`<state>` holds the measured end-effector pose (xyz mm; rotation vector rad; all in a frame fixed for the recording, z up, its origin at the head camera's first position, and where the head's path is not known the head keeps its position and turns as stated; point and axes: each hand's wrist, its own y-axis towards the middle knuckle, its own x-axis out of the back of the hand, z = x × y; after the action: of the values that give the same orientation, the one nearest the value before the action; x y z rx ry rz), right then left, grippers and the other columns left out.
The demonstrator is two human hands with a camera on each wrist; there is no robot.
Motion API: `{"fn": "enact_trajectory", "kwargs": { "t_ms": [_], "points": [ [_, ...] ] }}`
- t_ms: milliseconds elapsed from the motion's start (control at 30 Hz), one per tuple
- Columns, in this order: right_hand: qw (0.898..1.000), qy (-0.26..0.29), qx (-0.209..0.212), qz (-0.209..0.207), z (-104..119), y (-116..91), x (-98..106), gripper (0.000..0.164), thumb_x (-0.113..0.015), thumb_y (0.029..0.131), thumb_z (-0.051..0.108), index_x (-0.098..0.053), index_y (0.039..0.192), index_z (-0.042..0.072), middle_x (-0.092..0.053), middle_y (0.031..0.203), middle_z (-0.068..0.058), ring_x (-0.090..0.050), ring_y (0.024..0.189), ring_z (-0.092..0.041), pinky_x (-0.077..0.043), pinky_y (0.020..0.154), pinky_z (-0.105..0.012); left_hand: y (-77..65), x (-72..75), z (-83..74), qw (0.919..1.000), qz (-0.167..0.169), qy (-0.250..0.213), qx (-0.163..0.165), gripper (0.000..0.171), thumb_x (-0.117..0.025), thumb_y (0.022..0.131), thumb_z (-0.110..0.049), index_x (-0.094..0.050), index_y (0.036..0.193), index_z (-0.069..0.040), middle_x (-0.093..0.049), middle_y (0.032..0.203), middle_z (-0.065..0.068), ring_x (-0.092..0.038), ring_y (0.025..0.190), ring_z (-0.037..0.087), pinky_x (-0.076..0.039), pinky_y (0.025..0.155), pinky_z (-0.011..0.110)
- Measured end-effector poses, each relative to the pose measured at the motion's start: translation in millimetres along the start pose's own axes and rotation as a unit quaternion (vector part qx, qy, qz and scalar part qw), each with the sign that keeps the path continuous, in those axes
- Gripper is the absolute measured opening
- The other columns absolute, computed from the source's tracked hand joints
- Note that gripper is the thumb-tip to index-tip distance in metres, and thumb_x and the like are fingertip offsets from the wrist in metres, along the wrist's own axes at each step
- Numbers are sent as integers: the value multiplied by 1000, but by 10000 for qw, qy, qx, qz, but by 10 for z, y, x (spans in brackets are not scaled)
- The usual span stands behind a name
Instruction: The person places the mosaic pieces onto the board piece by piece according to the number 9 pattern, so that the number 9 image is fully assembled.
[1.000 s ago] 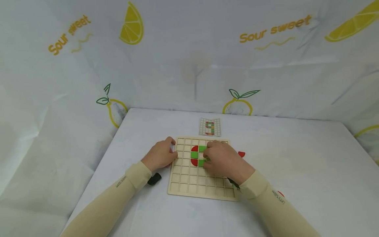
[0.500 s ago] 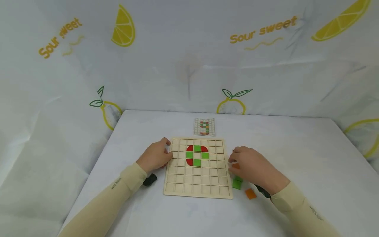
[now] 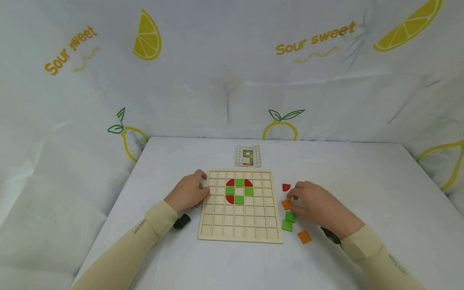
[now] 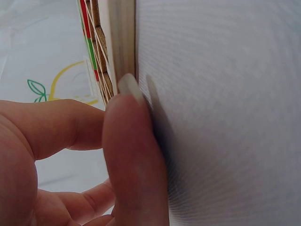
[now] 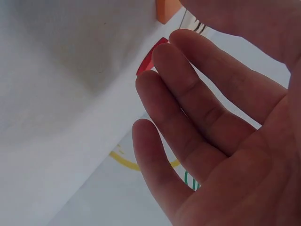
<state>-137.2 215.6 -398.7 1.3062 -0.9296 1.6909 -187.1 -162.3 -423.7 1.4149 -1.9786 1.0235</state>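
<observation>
A pale wooden grid board lies on the table with red quarter-round and green square tiles set in its upper middle. My left hand stays at the board's left edge. Its thumb touches the edge, and the index fingertip is hidden behind it in the left wrist view. To the right of the board, my right hand hovers with loosely bent, parted fingers. Its fingertips are nearest an orange tile; a red quarter-round tile lies just beyond them. No tile is visible in its grasp.
Two green tiles lie right of the board, partly overlapping, with another orange tile nearer me. Behind the board lies a creased pattern card showing a coloured grid figure. A white cloth printed with lemons hangs behind the table.
My right hand has left the board's middle and moved right to the loose tiles, uncovering a red tile and a green tile in the grid. My left hand stays at the board's edge.
</observation>
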Motion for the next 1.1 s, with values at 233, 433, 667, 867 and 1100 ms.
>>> {"fn": "enact_trajectory", "kwargs": {
  "t_ms": [233,433,667,867,1100],
  "points": [
    [9998,0,189,-100,-27,17,-27,21,-88,89,17,-82,108,13,-65,96,7,-54,85,-8,-55,78,-32,-15,1,-19,10000,16,-44,-44,46,-65,103,-20,-52,146,-7,-70,86,5,-65,61,18,-50,62,30],
    [9997,66,197,-101,-33,38,-41,15,-87,89,15,-82,104,15,-64,95,8,-54,85,-8,-55,78,-31,-18,13,-36,9999,5,-103,-73,46,-64,103,-19,-52,145,-7,-70,85,5,-65,60,18,-50,62,30],
    [9997,57,207,-122,-59,63,-43,12,-88,88,16,-81,98,16,-65,94,7,-54,83,-8,-54,77,-32,-18,10,-3,9999,-26,-80,-118,45,-64,103,-18,-52,145,-6,-69,86,5,-65,60,17,-50,62,30],
    [9999,81,100,-60,-37,109,0,14,-89,89,21,-82,101,16,-65,95,6,-55,84,-10,-54,77,-32,-19,14,7,9999,-25,-69,-101,45,-64,103,-18,-52,145,-6,-69,86,5,-65,60,17,-50,62,30],
    [9999,131,92,-18,60,210,42,14,-84,92,18,-83,105,14,-66,96,6,-56,87,-11,-56,81,-34,-12,9,6,10000,-18,-15,-92,44,-64,103,-19,-52,145,-6,-69,85,5,-64,59,17,-49,63,29]
  ]
}}
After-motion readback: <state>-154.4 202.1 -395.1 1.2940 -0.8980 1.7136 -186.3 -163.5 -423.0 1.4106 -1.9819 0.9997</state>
